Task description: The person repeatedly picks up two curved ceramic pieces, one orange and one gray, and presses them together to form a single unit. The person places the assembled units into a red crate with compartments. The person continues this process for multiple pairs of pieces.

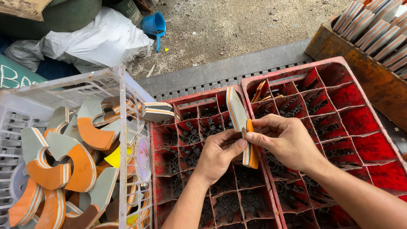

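- Foam piece: layered grey/white/orange cut-off, held edge-up betw. both hands, above the seam where the two red crates meet. Its orange end hangs down by the thumbs.
- Right hand: fingers closed on the piece from the right, thumb + forefinger pinching the lower edge.
- Left hand: fingers curled, thumb tip pressed to the same spot from the left. Looks like both thumbs work at the layer join, can't tell if it's splitting yet.
- To do this well, my view: keep the pinch close to the join, brace w/ the left thumb, pull evenly so the layers part cleanly instead of tearing; keep it over the crates so bits drop in.
- Left red crate: divided cells, mostly bare, directly under the hands.
- Right red crate: same type; a few thin orange strips in a back cell.
- A small striped block sits on the left crate's back corner.
- White crate far left: full of curved grey/orange offcuts.
- Wooden box top right w/ stacked striped slabs.
- Beyond: dirt ground, blue scoop, white sack.
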